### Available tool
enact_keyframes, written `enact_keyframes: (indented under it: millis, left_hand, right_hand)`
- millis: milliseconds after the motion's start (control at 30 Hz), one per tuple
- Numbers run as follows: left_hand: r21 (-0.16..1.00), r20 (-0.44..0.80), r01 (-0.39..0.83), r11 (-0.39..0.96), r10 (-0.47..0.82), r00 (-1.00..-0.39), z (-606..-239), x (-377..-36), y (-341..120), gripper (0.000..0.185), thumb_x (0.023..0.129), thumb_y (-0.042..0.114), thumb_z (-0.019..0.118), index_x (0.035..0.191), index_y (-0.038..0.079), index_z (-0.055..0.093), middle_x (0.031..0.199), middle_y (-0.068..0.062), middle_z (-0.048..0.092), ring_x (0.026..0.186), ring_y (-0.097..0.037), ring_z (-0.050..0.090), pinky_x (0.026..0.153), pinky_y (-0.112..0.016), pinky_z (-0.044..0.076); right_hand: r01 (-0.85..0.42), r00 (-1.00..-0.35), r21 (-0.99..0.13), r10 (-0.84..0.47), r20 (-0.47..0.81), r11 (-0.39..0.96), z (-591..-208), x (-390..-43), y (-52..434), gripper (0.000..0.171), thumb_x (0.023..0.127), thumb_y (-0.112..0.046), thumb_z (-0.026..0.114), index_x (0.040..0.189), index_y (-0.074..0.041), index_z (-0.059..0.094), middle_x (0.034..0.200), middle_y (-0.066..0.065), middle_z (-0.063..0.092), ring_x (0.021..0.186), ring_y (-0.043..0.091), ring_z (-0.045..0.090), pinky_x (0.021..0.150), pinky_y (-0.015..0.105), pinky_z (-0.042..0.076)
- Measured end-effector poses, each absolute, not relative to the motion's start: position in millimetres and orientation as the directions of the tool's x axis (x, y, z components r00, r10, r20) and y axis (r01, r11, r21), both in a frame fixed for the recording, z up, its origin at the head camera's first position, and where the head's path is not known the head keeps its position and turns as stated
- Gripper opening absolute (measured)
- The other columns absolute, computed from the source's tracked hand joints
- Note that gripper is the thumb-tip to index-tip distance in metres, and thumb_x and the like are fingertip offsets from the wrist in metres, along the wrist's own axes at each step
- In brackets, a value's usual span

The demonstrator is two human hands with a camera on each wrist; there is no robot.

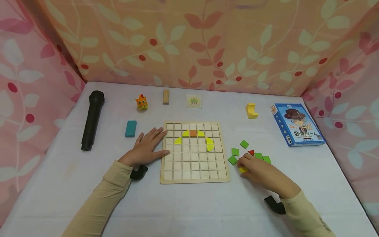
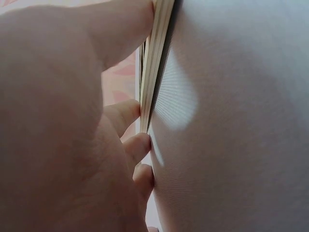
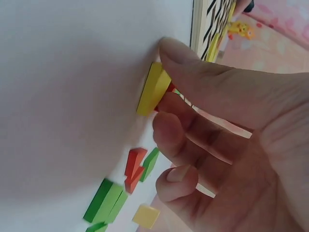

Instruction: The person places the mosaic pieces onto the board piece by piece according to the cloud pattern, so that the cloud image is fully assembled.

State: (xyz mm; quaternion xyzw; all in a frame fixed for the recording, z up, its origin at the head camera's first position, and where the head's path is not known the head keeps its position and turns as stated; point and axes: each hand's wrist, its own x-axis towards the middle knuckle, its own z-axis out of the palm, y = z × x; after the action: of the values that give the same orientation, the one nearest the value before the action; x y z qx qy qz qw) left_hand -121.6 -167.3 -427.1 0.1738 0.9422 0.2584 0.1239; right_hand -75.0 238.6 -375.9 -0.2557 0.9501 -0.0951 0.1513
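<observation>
A wooden grid board (image 1: 195, 181) lies on the table, with several yellow curved-edge tiles (image 1: 209, 147) and one orange square tile (image 1: 193, 133) in its upper cells. My left hand (image 1: 146, 148) rests at the board's left edge, its fingers spread; in the left wrist view the thumb and fingertips touch the board's side (image 2: 157, 53). Right of the board, my right hand (image 1: 260, 171) pinches a yellow tile (image 3: 153, 89) between thumb and forefinger, low at the tabletop. Around that hand lie several green square tiles (image 1: 235, 152) and red triangular pieces (image 3: 134, 164), partly hidden in the head view.
At the back stand an orange toy figure (image 1: 141, 102), a wooden block (image 1: 166, 97), a small pattern card (image 1: 193, 101) and a yellow curved block (image 1: 251, 111). A black microphone (image 1: 93, 120) and a teal block (image 1: 130, 128) lie left; a blue game box (image 1: 297, 125) lies right.
</observation>
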Motion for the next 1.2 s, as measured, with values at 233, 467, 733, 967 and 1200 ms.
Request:
enact_keyframes:
  millis: [233,467,733,967,1200]
  left_hand:
    - [0.544,-0.147,0.257,0.799,0.392,-0.908,-424.3,-120.1,-167.4,0.079,0.091,0.050,0.059,0.153,0.016,0.025,0.160,-0.010,0.017,0.148,-0.033,0.007,0.112,-0.060,-0.003]
    - [0.542,-0.162,0.249,0.803,0.391,-0.906,-415.8,-118.1,-164.9,0.077,0.092,0.044,0.060,0.153,0.013,0.025,0.160,-0.012,0.017,0.147,-0.034,0.007,0.113,-0.061,-0.002]
    - [0.536,-0.173,0.238,0.810,0.382,-0.908,-418.3,-119.3,-165.2,0.078,0.091,0.046,0.060,0.153,0.014,0.024,0.160,-0.010,0.015,0.148,-0.033,0.006,0.113,-0.060,-0.003]
    - [0.536,-0.166,0.240,0.809,0.380,-0.910,-415.5,-118.0,-165.4,0.077,0.092,0.043,0.060,0.153,0.013,0.025,0.160,-0.012,0.016,0.147,-0.034,0.007,0.113,-0.061,-0.002]
    - [0.536,-0.163,0.249,0.807,0.388,-0.907,-417.6,-118.9,-166.3,0.077,0.092,0.046,0.060,0.153,0.015,0.024,0.160,-0.011,0.016,0.148,-0.033,0.007,0.113,-0.061,-0.002]
  right_hand:
    - [-0.449,-0.826,-0.259,-0.508,-0.245,0.855,-377.2,-74.1,245.9,0.023,0.080,-0.015,0.078,0.099,-0.015,0.066,0.094,-0.005,0.058,0.085,0.011,0.055,0.078,0.034,0.054]
    - [-0.431,-0.812,-0.336,-0.522,-0.259,0.837,-377.8,-76.0,246.6,0.024,0.078,-0.014,0.079,0.086,-0.017,0.056,0.079,-0.008,0.048,0.073,0.007,0.047,0.064,0.023,0.046]
    - [-0.499,-0.767,-0.458,-0.621,-0.162,0.736,-367.2,-87.4,226.6,0.019,0.086,-0.011,0.072,0.093,-0.015,0.055,0.075,-0.009,0.044,0.069,0.005,0.046,0.060,0.019,0.041]
    - [-0.614,-0.676,-0.514,-0.735,-0.051,0.600,-354.5,-102.2,190.6,0.018,0.095,-0.010,0.058,0.112,-0.011,0.065,0.093,-0.006,0.054,0.080,0.006,0.049,0.069,0.020,0.046]
    - [-0.637,-0.670,-0.506,-0.742,-0.009,0.581,-355.2,-120.6,156.1,0.012,0.094,-0.013,0.062,0.106,-0.010,0.065,0.096,-0.007,0.059,0.082,0.007,0.052,0.073,0.024,0.048]
